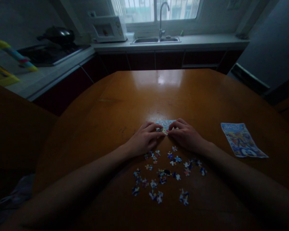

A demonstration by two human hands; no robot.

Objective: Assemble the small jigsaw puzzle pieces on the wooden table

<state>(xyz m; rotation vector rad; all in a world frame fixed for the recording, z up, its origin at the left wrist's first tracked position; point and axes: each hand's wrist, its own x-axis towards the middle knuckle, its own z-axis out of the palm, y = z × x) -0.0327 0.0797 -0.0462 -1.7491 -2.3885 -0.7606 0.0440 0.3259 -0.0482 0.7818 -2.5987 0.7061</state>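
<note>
A partly assembled jigsaw puzzle (165, 123) with a light blue upper part lies on the wooden table, between my two hands. My left hand (146, 138) curls its thumb and fingers over the puzzle's left and lower edge. From the right, my right hand (186, 136) pinches at the lower right part, its fingertips close to the left thumb. The fingers hide part of the puzzle, and any single piece between them is too small to make out. Several loose puzzle pieces (163, 180) lie scattered nearer to me, below both hands.
A printed picture sheet (242, 140) lies to the right on the brown table (144, 96). Beyond stands a counter with a sink (146, 40), a tap (161, 19) and a white microwave (108, 29). A dark pan (59, 35) is on the stove at left.
</note>
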